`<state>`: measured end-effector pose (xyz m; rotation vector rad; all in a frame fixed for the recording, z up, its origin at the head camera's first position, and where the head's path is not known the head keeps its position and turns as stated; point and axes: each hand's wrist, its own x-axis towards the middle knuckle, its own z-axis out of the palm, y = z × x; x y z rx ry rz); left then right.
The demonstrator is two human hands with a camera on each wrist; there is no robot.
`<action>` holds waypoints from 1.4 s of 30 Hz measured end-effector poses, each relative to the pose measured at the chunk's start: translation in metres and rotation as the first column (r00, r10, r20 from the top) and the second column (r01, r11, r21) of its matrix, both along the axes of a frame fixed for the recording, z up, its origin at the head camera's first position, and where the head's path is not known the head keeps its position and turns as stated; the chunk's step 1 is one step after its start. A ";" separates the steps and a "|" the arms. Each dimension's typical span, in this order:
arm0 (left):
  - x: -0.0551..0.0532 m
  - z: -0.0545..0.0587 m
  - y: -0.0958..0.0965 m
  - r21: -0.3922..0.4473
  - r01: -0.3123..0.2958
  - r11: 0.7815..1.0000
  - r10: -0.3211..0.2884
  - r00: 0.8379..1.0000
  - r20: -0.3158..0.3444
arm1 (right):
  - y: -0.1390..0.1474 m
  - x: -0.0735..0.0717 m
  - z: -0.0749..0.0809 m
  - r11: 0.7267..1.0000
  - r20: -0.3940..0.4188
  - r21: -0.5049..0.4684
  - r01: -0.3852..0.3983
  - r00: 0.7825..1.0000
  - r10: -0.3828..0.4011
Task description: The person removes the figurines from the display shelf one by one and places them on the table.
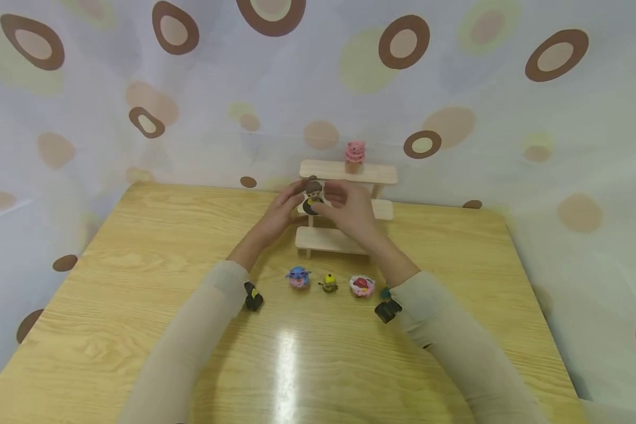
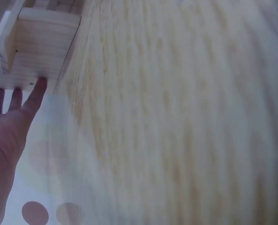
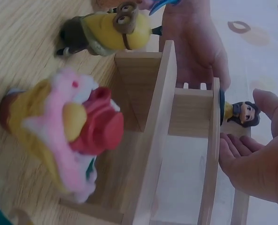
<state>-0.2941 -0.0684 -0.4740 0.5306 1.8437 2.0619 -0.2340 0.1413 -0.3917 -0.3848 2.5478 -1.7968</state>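
Pale sleeves (image 1: 180, 353) are closest to the camera, both reaching over the tabletop (image 1: 138, 247) toward its back edge. Leftmost, the left grip (image 1: 282, 213) is at the left end of the rack (image 1: 325, 240), fingers pretty straight with the tips right up at the wood, holding nothing.

Next over, the doll (image 1: 314, 198) stands upright at the left end of the rack's middle shelf, near the tabletop's back edge. My guess: light, stiff plastic, kinda slick, not super fragile but maybe tippy. I'd pinch the waist or low on the skirt, not the bun.

In front of the rack, further from that back edge, left to right: blue toy (image 1: 298, 277), minion (image 1: 329, 283), red toy (image 1: 362, 286).

Right grip (image 1: 352, 209) is cupped loosely around the doll, thumb and fingers apart; can't tell if it's touching.

Pig toy (image 1: 355, 153) is on the top shelf, right of middle. Containers? Only cup-like bottoms on the pig toy and red toy, stuff piled on top, probably molded in one piece.
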 end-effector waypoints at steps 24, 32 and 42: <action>0.001 -0.004 0.000 -0.025 -0.006 1.000 0.006 1.000 0.000 | -0.028 -0.009 -0.006 0.987 -0.016 -0.059 0.148 0.989 -0.149; 0.000 -0.005 -0.001 -0.028 -0.005 1.000 0.006 1.000 0.003 | -0.023 -0.004 -0.005 0.987 -0.020 -0.050 0.150 0.988 -0.151; -0.002 0.000 0.000 -0.029 0.004 1.000 -0.005 0.999 -0.032 | 0.029 0.018 0.010 0.985 -0.048 -0.014 0.173 0.984 -0.173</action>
